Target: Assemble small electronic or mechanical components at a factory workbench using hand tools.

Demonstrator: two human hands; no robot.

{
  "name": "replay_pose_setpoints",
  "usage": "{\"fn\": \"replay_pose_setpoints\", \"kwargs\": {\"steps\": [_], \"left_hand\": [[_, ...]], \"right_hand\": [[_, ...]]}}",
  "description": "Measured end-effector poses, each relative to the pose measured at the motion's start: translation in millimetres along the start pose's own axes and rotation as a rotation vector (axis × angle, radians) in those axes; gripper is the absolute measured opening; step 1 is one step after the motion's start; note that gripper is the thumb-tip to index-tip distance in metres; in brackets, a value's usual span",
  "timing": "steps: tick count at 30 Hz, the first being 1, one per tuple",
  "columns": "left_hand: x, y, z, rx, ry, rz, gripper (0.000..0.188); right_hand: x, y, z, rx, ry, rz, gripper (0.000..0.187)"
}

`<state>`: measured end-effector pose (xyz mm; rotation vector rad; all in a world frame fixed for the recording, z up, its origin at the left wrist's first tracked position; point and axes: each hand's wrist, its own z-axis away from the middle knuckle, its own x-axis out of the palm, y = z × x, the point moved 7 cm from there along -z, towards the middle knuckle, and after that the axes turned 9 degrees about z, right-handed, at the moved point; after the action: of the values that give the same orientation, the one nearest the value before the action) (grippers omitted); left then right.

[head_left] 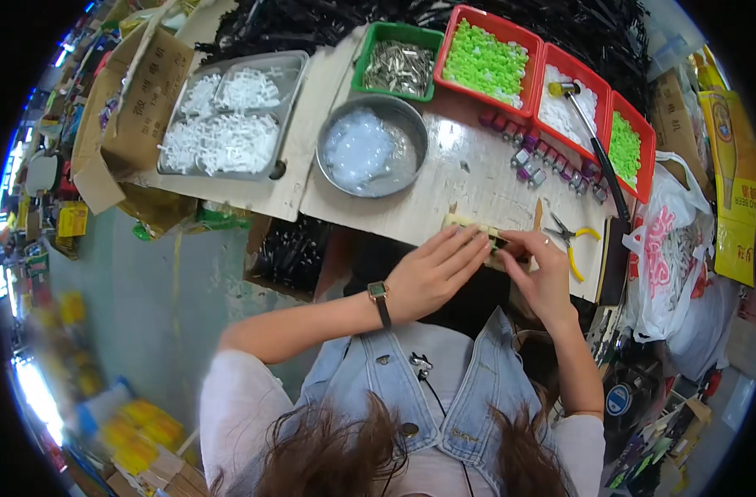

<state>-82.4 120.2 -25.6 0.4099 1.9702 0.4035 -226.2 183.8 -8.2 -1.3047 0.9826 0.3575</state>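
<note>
At the front edge of the table I hold a small cream-and-black block [497,243], largely covered by my fingers. My left hand [441,272], with a watch on its wrist, lies across the block with its fingers held together; its thumb is hidden. The thumb and bent fingers of my right hand [545,273] close around the block's right end. Any small part between those fingertips cannot be made out. Just right of that hand lie pliers [570,234] with yellow handles. A round metal bowl [322,157] of clear, whitish pieces stands ahead of my left hand.
A partitioned tray [293,91] holds white plastic parts at left. Along the back stand a green bin [368,51] of metal pieces and red bins [454,18] of green and white parts. A hammer [592,132] leans across them near several purple-and-silver parts [529,159].
</note>
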Motion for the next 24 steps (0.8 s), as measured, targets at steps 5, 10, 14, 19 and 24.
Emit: {"fn": "replay_pose_setpoints", "kwargs": {"steps": [5,10,14,19,24], "left_hand": [[5.8,-5.3,0.2,0.023,0.035,0.122,0.052],[-43.2,-23.5,0.2,-0.06,0.126,0.281,0.053],[-174.1,-157.0,-2.3,-0.411,0.379,-0.072,0.038],[-225.3,-337.7,37.7,-0.616,0.026,-0.349,0.027],[-206.0,-344.8,23.2,-0.653,-0.113,-0.385,0.019]], "right_hand": [[10.1,5.8,2.0,0.058,0.076,0.035,0.024],[20.5,-1.9,9.4,0.098,0.14,0.011,0.018],[5.5,-9.9,13.0,0.022,0.252,0.146,0.017],[-16.3,-25.6,31.2,-0.098,0.423,0.286,0.03],[58.3,84.5,249.7,0.838,0.731,-0.194,0.008]]}}
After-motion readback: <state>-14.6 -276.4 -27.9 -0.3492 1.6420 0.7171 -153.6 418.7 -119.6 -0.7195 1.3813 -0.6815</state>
